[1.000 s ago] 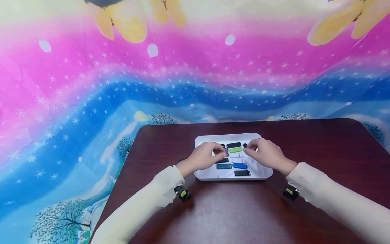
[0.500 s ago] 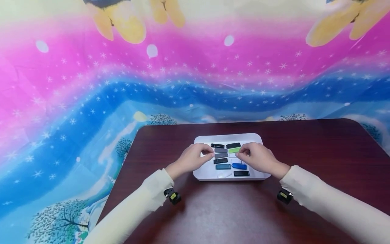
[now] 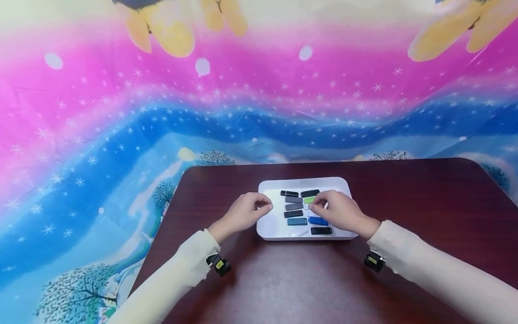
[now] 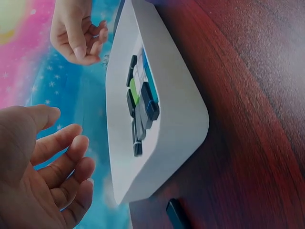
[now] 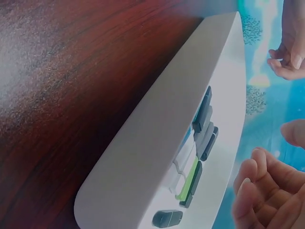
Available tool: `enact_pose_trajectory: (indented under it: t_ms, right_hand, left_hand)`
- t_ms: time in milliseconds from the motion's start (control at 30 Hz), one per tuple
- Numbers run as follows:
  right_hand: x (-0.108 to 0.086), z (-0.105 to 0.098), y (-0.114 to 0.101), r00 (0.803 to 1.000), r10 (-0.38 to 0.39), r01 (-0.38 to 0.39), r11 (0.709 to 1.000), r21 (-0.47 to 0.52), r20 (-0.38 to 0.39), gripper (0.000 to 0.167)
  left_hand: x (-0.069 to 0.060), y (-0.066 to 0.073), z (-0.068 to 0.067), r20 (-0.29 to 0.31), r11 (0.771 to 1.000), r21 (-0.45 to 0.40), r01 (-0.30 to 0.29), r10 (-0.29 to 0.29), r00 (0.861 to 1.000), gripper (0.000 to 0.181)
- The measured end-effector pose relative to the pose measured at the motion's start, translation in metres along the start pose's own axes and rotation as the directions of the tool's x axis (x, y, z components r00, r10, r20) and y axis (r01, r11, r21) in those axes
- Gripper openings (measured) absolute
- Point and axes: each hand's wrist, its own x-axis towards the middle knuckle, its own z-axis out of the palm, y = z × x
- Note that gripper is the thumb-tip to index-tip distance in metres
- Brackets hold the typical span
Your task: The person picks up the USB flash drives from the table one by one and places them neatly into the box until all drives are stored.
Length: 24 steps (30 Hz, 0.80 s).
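Note:
A white tray (image 3: pixel 265 231) holds several USB sticks in two rough columns. Among them are a green stick (image 3: pixel 309 200), a blue stick (image 3: pixel 317 220), a teal stick (image 3: pixel 297 221), two grey sticks (image 3: pixel 293 200) and several black ones (image 3: pixel 321 231). My left hand (image 3: pixel 244 211) hovers at the tray's left edge, fingers loosely bent and nothing held. Over the tray's right part is my right hand (image 3: pixel 339 209), also holding nothing, its fingers relaxed; in the head view it covers white sticks (image 5: pixel 183 157) and a dark stick (image 5: pixel 167 218) that the right wrist view shows.
On the dark red wooden table (image 3: pixel 283 279), a black stick-like object (image 4: pixel 178 214) lies outside the tray, visible in the left wrist view. Behind the table hangs a colourful printed cloth (image 3: pixel 259 90).
My left hand has moved left from over the sticks to the tray's edge, uncovering the left column. My right hand has shifted left and slightly nearer, over the right column.

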Motion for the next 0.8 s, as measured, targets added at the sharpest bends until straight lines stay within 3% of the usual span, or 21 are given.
enact_pose_trajectory:
  t_ms: [267, 800]
  right_hand:
    - [0.002, 0.003, -0.006, 1.0, -0.023, 0.023, 1.0, 0.017, -0.001, 0.017]
    - [0.006, 0.014, -0.022, 0.998, -0.043, 0.039, 0.994, 0.099, 0.044, 0.016]
  left_hand:
    - [-0.006, -0.012, -0.01, -0.044, 0.998, -0.026, 0.051, -0.052, 0.998, 0.018]
    - [-0.021, -0.055, -0.015, -0.111, 0.987, -0.075, 0.14, -0.148, 0.983, 0.02]
